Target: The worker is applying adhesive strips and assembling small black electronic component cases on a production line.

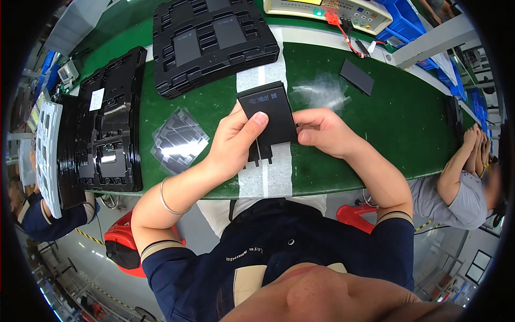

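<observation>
A flat black battery pack (271, 121) with narrow tabs at its near end is held above the green bench. My left hand (233, 140) grips it from the left, thumb pressed on its face and the other fingers underneath. At the pack's right edge, my right hand (324, 131) is closed, thumb and curled forefinger against a small dark tab (297, 125) there. The far ends of the right fingers are partly hidden. Pale printing shows near the pack's far end.
Stacked black trays (214, 48) with flat packs stand at the back; more trays (110, 123) stand on the left. Clear plastic sheets (179, 140) and thin films (322, 91) lie either side. A dark flat block (357, 77) rests near a tester (332, 13) with red leads.
</observation>
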A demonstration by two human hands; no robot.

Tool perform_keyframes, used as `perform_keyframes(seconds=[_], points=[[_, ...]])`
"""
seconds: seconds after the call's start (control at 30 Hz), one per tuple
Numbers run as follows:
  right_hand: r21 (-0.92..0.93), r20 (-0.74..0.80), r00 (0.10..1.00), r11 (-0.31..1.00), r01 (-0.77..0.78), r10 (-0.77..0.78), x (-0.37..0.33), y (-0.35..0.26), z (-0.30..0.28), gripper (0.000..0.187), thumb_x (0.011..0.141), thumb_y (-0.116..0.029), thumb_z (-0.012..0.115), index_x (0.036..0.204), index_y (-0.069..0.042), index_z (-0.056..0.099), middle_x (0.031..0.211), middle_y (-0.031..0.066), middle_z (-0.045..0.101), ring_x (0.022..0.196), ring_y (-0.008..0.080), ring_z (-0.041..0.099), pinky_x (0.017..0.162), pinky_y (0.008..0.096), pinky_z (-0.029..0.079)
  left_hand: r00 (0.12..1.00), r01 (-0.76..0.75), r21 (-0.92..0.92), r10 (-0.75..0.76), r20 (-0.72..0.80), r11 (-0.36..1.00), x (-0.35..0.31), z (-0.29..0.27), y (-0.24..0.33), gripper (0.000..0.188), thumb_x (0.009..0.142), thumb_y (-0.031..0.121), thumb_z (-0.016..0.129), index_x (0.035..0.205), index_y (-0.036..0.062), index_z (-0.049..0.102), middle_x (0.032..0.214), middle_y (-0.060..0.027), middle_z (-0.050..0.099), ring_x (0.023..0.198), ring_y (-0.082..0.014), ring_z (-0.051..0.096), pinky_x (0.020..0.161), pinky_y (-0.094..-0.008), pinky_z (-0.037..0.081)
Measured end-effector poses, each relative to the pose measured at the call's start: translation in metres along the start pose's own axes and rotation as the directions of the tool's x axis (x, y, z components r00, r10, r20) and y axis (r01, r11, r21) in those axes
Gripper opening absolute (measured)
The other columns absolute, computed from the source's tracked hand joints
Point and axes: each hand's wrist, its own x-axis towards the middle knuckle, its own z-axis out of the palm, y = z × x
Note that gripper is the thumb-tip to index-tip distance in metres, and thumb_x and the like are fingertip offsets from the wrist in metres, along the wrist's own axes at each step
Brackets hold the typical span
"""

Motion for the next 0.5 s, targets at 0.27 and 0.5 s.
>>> perform_keyframes(seconds=[0.27,0.5], points=[[0.074,0.199,0.974,0.992,0.098,-0.111,-0.005,-0.004,0.017,0.06,0.072,-0.015,0.077,0.122,0.006,0.051,0.118,0.0123,0.058,0.105,0.0203,0.057,0.095,0.0334,0.042,0.848,-0.354,0.064,0.291,0.442,0.933,0.008,-0.01,0.007,0.044,0.09,0.038,0.053,0.113,0.0011,0.056,0.115,-0.0112,0.043,0.095,-0.0183,0.049,0.08,-0.0297,0.039],[-0.843,0.041,0.95,0.499,0.2,-0.311,-0.025,-0.024,-0.002,0.052,0.059,-0.001,0.074,0.109,-0.002,0.063,0.118,0.0139,0.058,0.107,0.029,0.056,0.085,0.0358,0.048,0.931,-0.312,0.921,0.27,0.247,0.233,-0.038,-0.009,0.036,0.049,0.069,0.01,0.069,0.116,0.0028,0.055,0.117,-0.0135,0.053,0.113,-0.0314,0.049,0.095,-0.0426,0.04]])
